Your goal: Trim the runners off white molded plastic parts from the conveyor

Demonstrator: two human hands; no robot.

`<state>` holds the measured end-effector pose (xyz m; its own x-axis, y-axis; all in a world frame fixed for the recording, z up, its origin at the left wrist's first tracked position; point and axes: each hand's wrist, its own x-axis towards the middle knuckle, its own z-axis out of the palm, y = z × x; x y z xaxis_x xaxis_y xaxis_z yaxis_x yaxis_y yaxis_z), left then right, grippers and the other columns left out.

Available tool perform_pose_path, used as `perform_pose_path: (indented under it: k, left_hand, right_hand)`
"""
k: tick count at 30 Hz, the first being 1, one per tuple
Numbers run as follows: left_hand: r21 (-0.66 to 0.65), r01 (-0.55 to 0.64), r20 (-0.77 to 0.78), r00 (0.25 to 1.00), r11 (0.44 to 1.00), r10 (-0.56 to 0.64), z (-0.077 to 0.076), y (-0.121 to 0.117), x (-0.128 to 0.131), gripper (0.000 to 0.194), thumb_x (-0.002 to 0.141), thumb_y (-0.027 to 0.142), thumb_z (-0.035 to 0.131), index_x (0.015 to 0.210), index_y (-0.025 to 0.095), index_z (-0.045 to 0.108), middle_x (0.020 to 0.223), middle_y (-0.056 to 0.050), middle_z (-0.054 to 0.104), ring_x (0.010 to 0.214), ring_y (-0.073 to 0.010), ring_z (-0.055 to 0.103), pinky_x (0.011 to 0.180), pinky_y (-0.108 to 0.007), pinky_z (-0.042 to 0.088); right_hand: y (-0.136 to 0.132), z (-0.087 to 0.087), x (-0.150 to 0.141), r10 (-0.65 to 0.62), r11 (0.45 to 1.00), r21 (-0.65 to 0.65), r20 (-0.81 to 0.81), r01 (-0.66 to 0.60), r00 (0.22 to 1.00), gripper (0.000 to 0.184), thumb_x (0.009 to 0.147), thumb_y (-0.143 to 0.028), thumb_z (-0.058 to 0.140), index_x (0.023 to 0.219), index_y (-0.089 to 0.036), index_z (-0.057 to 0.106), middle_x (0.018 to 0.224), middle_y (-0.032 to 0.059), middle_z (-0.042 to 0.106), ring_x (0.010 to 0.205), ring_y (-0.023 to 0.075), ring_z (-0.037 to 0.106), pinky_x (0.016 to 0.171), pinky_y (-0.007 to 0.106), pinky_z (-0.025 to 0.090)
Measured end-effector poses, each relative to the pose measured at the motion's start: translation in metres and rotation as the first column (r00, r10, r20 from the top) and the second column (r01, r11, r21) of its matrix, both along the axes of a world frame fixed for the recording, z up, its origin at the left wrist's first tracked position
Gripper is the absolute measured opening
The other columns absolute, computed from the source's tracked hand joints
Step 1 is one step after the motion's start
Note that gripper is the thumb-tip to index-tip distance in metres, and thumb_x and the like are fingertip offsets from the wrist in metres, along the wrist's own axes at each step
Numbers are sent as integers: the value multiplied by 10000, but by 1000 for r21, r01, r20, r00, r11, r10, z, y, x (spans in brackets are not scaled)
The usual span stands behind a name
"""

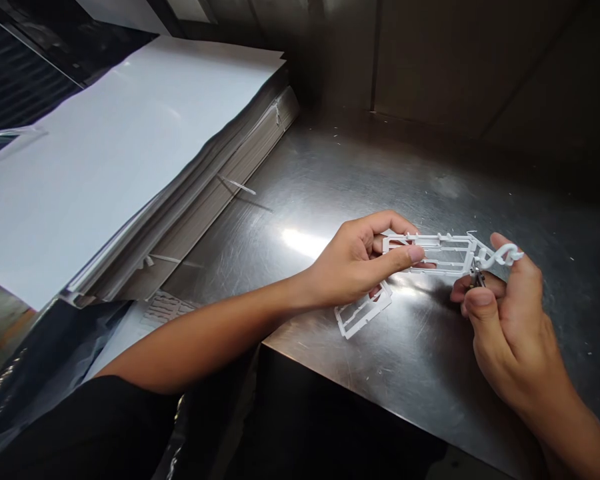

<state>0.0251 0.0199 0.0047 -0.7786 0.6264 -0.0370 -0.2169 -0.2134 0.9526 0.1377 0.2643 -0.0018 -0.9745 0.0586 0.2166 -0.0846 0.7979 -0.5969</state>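
My left hand (365, 257) grips a white plastic frame (443, 250) between thumb and fingers, holding it above the metal table. At the frame's right end is a curled white hook-like piece (503, 255), beside my right index finger. A second white frame section (365, 313) hangs below my left palm; whether it joins the first is hidden. My right hand (515, 327) is closed around small metal nippers (477, 275), whose handles are mostly covered by the fingers. The nippers' jaws are at the frame's right end, near the base of the curled piece.
A thick stack of large white sheets (145, 127) lies to the left, with thin white strips sticking out of its side. Tiny white scraps dot the shiny metal table (380, 173). A dark panel (455, 60) rises behind it, and the table's front edge is close to my body.
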Motion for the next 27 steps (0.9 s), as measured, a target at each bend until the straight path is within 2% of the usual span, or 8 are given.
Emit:
perform_pose_path:
  k: [4, 8, 12, 15, 17, 21, 23, 27]
  left_hand:
    - [28, -14, -25, 1000, 1000, 14, -2, 1, 0, 396, 1013, 473, 921, 1160, 199, 677, 970, -63, 822, 986, -235, 844, 522, -150, 485]
    - [45, 16, -39, 999, 999, -15, -3, 2, 0, 406, 1040, 502, 892, 1158, 190, 662, 989, -74, 828, 898, -199, 831, 454, -129, 431]
    - [59, 21, -22, 1000, 998, -20, -3, 2, 0, 366, 1049, 457, 891, 1145, 194, 655, 967, -61, 827, 835, -173, 813, 421, -120, 413]
    - [62, 14, -14, 1000, 998, -14, -3, 3, -1, 360, 1024, 413, 922, 1130, 196, 654, 902, -40, 807, 797, -162, 794, 417, -117, 405]
    - [57, 10, -20, 1000, 998, -9, -3, 4, -2, 374, 1014, 414, 932, 1130, 190, 656, 935, -39, 809, 637, -107, 704, 405, -124, 385]
    - [38, -13, -10, 1000, 999, 13, -3, 4, -6, 422, 998, 460, 942, 1131, 184, 652, 988, -26, 802, 436, -21, 443, 380, -146, 364]
    - [29, -18, 11, 1000, 999, 17, -4, 4, -7, 445, 987, 474, 950, 1145, 189, 646, 986, -23, 800, 424, -20, 418, 375, -153, 356]
    - [33, -10, 41, 999, 999, 9, -6, 3, -7, 447, 1029, 508, 905, 1206, 197, 636, 1011, -59, 814, 437, -22, 416, 391, -139, 337]
  right_hand:
    - [-7, 8, 1, -30, 1000, 4, 65, 30, 997, 723, 1235, -694, 472, 1783, -236, 359, 1089, 82, 780, 819, 293, 767, 707, 379, 630]
    - [-23, 18, 4, -156, 988, 9, 138, 157, 978, 717, 1243, -651, 444, 1760, -156, 400, 1069, 127, 764, 842, 325, 758, 731, 394, 631]
    - [-27, 13, 5, -178, 983, 49, 91, 174, 980, 753, 1223, -623, 487, 1760, -106, 382, 1127, 185, 753, 832, 347, 769, 665, 390, 616]
    - [-19, 6, 3, -145, 989, 27, 94, 143, 985, 765, 1214, -648, 506, 1735, -100, 394, 984, 143, 744, 789, 340, 759, 661, 387, 616]
    - [-14, 4, 1, -97, 995, -9, 99, 98, 990, 754, 1216, -678, 490, 1713, -117, 411, 892, 92, 719, 728, 308, 731, 645, 366, 607]
    - [-7, 4, 2, -70, 996, -47, 92, 74, 993, 724, 1228, -725, 444, 1715, -190, 414, 968, 66, 734, 732, 264, 713, 783, 381, 640]
    - [-4, 4, 3, -64, 997, -42, 79, 67, 995, 719, 1227, -730, 452, 1717, -205, 407, 1021, 76, 747, 725, 258, 717, 817, 392, 650]
    - [0, 4, 1, -33, 999, 25, 37, 32, 999, 637, 1240, -671, 469, 1699, -230, 437, 958, 50, 749, 731, 256, 740, 700, 325, 637]
